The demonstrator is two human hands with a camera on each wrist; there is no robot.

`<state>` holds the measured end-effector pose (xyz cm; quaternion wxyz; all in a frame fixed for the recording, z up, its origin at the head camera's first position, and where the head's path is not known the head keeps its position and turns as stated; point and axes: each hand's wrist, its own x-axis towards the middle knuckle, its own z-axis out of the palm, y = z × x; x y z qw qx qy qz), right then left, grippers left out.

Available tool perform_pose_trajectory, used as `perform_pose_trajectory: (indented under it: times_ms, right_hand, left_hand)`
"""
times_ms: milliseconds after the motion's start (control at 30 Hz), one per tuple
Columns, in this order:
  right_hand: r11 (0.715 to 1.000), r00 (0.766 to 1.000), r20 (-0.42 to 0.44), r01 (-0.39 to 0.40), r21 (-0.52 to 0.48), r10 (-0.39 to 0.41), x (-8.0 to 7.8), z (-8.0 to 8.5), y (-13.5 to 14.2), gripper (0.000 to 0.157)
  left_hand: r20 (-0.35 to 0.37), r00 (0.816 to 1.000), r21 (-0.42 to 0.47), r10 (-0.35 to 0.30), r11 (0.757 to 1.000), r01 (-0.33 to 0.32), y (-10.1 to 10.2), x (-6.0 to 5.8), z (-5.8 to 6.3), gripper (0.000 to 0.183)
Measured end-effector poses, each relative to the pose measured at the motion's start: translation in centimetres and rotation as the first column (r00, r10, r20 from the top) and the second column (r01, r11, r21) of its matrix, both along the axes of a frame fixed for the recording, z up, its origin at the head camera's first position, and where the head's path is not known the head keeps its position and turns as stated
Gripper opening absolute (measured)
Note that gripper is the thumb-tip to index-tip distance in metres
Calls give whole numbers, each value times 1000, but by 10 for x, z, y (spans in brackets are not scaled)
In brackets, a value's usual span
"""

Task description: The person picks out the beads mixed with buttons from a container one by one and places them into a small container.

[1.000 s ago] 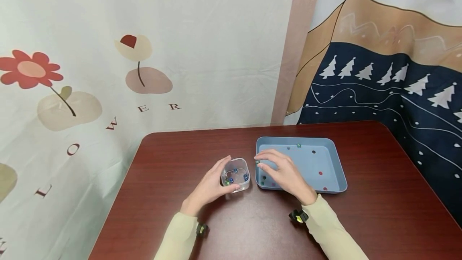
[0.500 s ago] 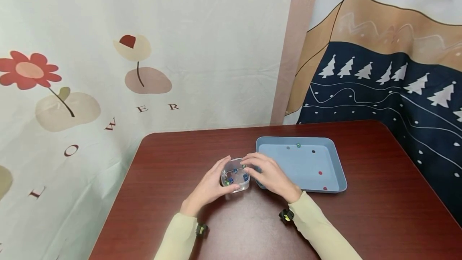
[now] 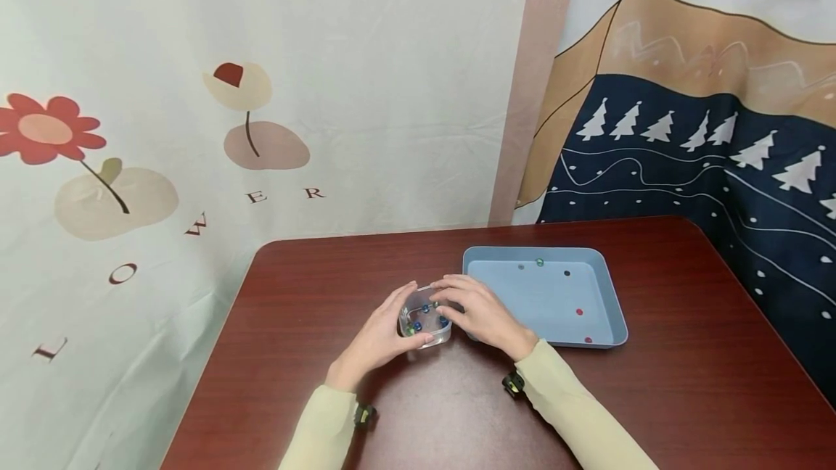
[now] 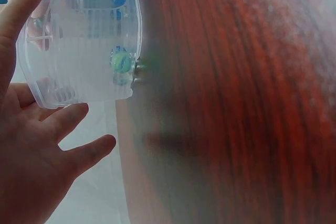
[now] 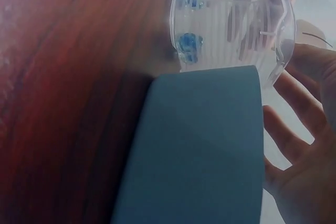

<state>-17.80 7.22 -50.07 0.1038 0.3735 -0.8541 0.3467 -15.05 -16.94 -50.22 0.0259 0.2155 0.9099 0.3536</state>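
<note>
In the head view my left hand [image 3: 382, 328] holds a clear plastic container [image 3: 439, 336], thumb on the near side and fingers along the far left. Blue marbles [image 3: 418, 326] and a green marble [image 4: 122, 62] lie on its bottom. Over the container's right rim reaches my right hand [image 3: 480, 314], its fingertips pinching a small greenish marble [image 3: 435, 304]. In the right wrist view the tray wall and container hide the fingertips. The left wrist view shows the pinched marble dimly through the plastic.
A light blue tray [image 3: 548, 303] stands right of the container, close to it. Inside are a green marble [image 3: 540, 262], a dark marble [image 3: 567, 273] and red marbles [image 3: 579, 312]. Everything rests on a reddish-brown table [image 3: 313, 281] before a printed curtain [image 3: 392, 93].
My right hand has moved left from the tray's left edge to the container, carrying the greenish marble over its rim. The left hand and container have stayed in place.
</note>
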Motion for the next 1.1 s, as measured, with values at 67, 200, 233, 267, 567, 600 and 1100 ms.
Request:
perform_pose_trajectory:
  times_ms: [67,200,233,267,567,600,1100]
  right_hand:
    - [1000,1000,3,7,18,-7,0,0,0,24]
    - [999,999,32,13,30,-14,2,4,3,27]
    - [999,999,41,16,33,-18,3,6,4,27]
    - [999,999,45,18,31,-19,4,8,6,28]
    - [996,993,72,87,14,-88,8,32,35,31]
    - [995,993,67,100,14,-100,8,34,40,32]
    - [971,970,59,232,57,-235,-4,56,104,35]
  left_hand:
    - [3,1000,0,1,1000,-1,0,0,0,96]
    - [23,1000,1,6,1000,-6,0,0,-1,97]
    - [28,1000,1,8,1000,-8,0,0,0,97]
    - [33,999,1,10,1000,-10,1,1,0,98]
    - [39,999,-10,12,1000,-12,1,3,3,98]
    - [41,999,-10,14,1000,-13,2,3,3,99]
    - [35,999,-18,22,1000,-21,1,2,2,98]
